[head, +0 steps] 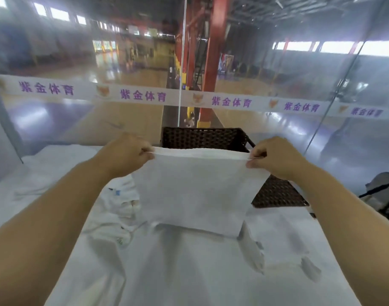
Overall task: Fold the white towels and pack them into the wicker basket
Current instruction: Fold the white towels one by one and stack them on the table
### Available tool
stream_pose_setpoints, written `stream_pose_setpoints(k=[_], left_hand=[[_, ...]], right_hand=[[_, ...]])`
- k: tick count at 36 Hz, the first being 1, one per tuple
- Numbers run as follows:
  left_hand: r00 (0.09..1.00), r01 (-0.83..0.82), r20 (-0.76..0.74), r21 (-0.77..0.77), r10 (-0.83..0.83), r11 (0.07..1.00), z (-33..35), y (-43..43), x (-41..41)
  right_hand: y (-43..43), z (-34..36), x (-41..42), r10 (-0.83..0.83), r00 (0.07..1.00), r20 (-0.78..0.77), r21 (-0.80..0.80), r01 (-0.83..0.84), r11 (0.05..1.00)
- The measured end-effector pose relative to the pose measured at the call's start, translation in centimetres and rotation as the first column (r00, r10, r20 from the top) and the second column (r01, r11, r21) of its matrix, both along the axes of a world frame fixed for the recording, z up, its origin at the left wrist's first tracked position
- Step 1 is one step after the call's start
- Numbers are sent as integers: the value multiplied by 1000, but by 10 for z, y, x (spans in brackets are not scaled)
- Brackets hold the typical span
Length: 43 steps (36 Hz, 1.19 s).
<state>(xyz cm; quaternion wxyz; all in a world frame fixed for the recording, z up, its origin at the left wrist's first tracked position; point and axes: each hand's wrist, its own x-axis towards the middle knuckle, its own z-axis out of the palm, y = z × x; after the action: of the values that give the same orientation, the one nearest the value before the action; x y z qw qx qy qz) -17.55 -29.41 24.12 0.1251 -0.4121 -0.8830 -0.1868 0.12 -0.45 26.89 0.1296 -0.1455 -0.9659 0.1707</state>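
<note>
Just in front of the basket (202, 139), the left grip (125, 155) and right grip (275, 160) each pinch 1 top corner of a white towel (195, 191), holding it taut and hanging over the bench (189, 272), likely to square it for folding.

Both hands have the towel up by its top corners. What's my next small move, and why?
Probably bring the left hand across to meet the right hand, folding the white towel in half. It hangs flat, pinched at both top corners, lower edge near the table, and the wicker basket sits just behind it.
</note>
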Motion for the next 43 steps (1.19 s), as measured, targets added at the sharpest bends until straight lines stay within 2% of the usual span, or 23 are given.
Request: stream_pose_setpoints(k=[4,7,11,16,21,24,27,30,34,39,43], left_hand=[[964,50,266,-78,-28,996,15,-13,0],[941,81,338,-124,-35,989,23,-15,0],[917,98,396,-137,-36,986,26,-12,-1],[958,48,288,-177,5,983,12,-1,-3],[987,-35,160,10,33,999,-1,0,-7],[996,-23,90,90,15,996,2,-3,-7],[992,-7,128,172,-16,985,13,-6,3],[989,14,142,147,-35,989,13,-12,15],[985,40,171,-43,-32,998,-11,-27,29],[914,112,405,-183,-29,977,-69,-40,55],[804,222,594,-347,30,911,-123,-48,71]], right_hand=[[-8,19,16,92,983,158,-94,-78,993],[-10,23,19,128,972,198,-116,-106,988],[-6,19,14,92,977,190,-109,-72,991],[-1,-3,3,45,991,130,-62,-37,997],[7,-20,-5,-25,1000,-11,-159,23,987],[10,-17,-8,-26,997,-77,-122,16,992],[7,-6,-1,6,991,-136,-69,-15,998],[2,-1,13,44,992,-120,-83,-54,995],[-1,-25,32,71,997,1,-150,-70,986],[-11,-84,51,137,954,267,-124,-107,986],[-21,-137,64,183,854,487,-153,-122,981]])
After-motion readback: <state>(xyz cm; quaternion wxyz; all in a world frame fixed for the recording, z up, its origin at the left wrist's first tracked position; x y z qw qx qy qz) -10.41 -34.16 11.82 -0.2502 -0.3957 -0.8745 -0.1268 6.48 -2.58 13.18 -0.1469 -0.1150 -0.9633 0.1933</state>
